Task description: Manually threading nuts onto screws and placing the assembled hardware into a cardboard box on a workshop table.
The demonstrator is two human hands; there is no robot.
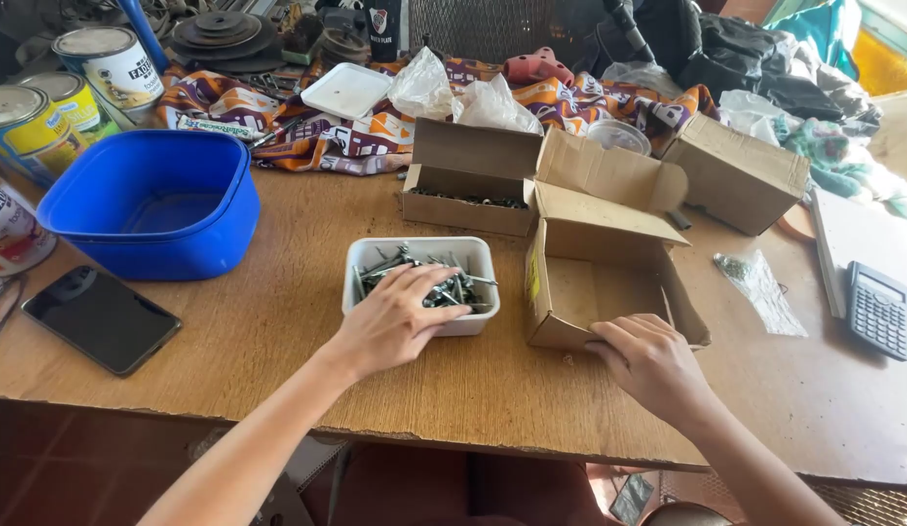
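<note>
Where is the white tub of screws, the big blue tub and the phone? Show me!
white tub of screws (pixel 476 255): head view, on its bare right rim.
blue tub (pixel 151 248): head view, on its front wall.
phone (pixel 101 319): head view, on the middle of its dark screen.

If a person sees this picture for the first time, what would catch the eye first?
Likely the left hand reaching into the white tub of screws at the table's middle, and the right hand on the near edge of the open cardboard box beside it. The blue tub at far left also stands out.
</note>
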